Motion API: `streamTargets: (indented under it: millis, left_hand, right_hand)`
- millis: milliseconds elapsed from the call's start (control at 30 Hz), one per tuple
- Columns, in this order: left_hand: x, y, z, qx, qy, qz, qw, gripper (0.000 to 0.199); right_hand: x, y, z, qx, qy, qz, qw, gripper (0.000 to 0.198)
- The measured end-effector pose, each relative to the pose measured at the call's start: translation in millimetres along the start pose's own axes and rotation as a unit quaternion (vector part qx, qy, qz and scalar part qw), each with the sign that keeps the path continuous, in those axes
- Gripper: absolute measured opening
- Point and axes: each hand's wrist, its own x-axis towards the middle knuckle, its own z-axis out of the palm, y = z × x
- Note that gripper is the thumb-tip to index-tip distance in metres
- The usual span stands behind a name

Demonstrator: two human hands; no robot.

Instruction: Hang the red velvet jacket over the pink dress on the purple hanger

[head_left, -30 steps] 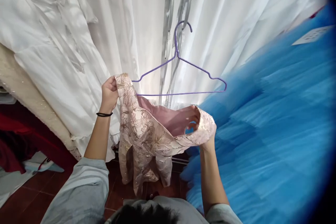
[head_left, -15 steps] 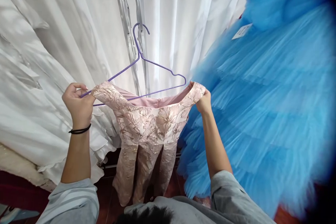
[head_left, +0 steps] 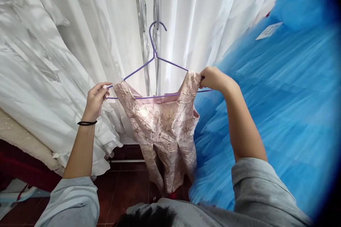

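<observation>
A pink dress (head_left: 165, 117) with a raised metallic floral pattern hangs by both straps on a purple hanger (head_left: 141, 67). The hanger's hook sits among white metal bars. My left hand (head_left: 95, 99), a black band at its wrist, is closed with fingertips and thumb around the hanger's left end, just outside the strap. At the other shoulder, my right hand (head_left: 215, 79) is closed, its fingers pinching the outer edge of the right strap over the hanger. The hanger's right tip shows just below that hand. The skirt falls toward the floor, its lower part partly hidden by my body.
White metal uprights (head_left: 157, 3) stand before a white curtain (head_left: 183, 25). White gowns (head_left: 34, 56) hang at left. A ruffled blue tulle gown (head_left: 282, 95) with a white tag (head_left: 269, 31) fills the right side. Dark red tiles (head_left: 128, 184) cover the floor.
The right strap has gone over the hanger's right end, and the dress now hangs from both sides. My right hand has turned over the strap. My left hand has moved out to the hanger's tip.
</observation>
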Motion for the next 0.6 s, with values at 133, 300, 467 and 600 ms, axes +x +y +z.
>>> streamTargets:
  millis: [133, 300, 467, 600]
  left_hand:
    - [2.3, 6.3, 9.9, 0.110, 0.031, 0.052, 0.992, 0.034]
    - [11.5, 12.8, 13.9, 0.100, 0.040, 0.052, 0.993, 0.035]
    - [7.6, -32.2, -10.1, -0.004, 0.053, 0.052, 0.997, 0.049]
    - [-43.8, -124.5, -33.9, 0.023, 0.015, -0.123, 0.992, 0.060]
  right_hand:
    - [-14.9, 8.6, -4.2, -0.040, 0.031, 0.020, 0.998, 0.014]
    - [-16.0, 43.8, 9.2, 0.058, 0.096, -0.044, 0.993, 0.019]
    - [-29.5, 75.5, 63.6, 0.197, 0.213, -0.078, 0.954, 0.023]
    - [-57.3, 119.0, 164.7, 0.363, 0.153, 0.053, 0.918, 0.034]
